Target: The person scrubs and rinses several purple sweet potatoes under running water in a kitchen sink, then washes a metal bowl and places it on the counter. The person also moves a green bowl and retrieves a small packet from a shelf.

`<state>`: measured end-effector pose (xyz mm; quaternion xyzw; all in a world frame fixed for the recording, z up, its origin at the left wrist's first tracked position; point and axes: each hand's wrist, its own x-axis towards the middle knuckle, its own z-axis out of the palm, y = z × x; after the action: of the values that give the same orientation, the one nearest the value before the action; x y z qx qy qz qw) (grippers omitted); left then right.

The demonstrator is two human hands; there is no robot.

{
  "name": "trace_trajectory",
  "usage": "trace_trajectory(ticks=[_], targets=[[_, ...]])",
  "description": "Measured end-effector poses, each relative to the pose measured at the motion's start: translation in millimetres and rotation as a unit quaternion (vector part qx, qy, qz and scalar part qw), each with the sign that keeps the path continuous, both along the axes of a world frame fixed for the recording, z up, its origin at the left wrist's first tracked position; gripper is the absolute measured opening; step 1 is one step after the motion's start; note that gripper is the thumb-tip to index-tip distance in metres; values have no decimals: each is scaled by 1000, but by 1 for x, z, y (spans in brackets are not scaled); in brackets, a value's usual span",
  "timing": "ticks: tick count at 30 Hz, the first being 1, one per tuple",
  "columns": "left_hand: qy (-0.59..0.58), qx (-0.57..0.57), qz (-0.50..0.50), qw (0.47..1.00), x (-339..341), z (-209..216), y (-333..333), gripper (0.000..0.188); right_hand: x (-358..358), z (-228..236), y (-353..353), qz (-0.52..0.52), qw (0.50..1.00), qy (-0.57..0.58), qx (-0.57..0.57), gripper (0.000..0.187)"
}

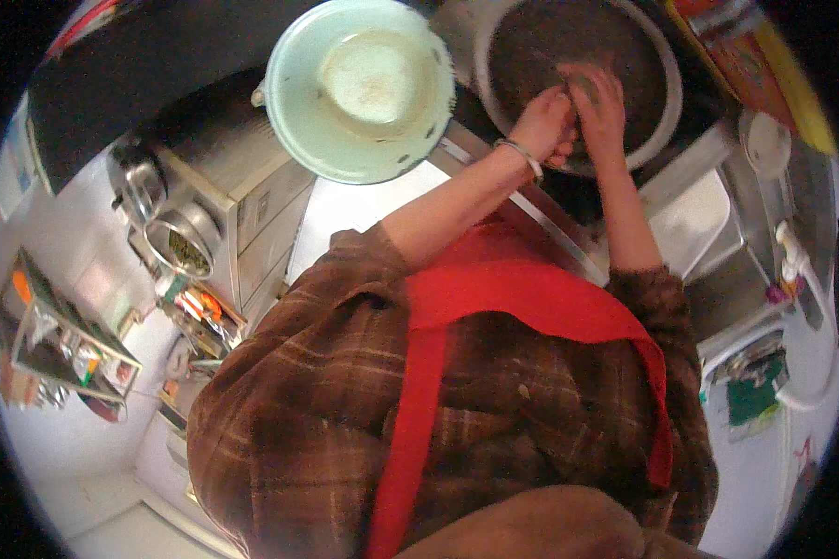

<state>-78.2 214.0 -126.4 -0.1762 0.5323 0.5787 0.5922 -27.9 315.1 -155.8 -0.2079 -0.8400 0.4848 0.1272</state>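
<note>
My left hand (545,121), with a pale band at the wrist, and my right hand (599,101) meet over a large round wok (676,88) with a light rim and a dark inside. The fingers of my left hand are curled closed. Those of my right hand bend over against them, around something small and dull that I cannot make out. Left of the wok stands a pale green enamel basin (289,112) with dark chipped spots. Its bottom shows a faint brownish stain.
A yellow and red package (764,65) lies right of the wok. Below it are a white ladle-like utensil (766,144) and a white rectangular board or tray (690,219). At left, a steel pot (182,240) holds greenish pieces, beside a drawer cabinet (261,210). A white tap or hose (811,317) curves at far right.
</note>
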Motion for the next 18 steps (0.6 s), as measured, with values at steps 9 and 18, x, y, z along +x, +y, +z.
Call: trace_trajectory(ticks=[9,18], targets=[[-89,29,31,995,-5,13,-22,25,-1,-144,83,-61,948,-201,241,32],[-79,20,82,993,-13,-19,-20,22,28,-94,51,-95,964,-222,-114,37]])
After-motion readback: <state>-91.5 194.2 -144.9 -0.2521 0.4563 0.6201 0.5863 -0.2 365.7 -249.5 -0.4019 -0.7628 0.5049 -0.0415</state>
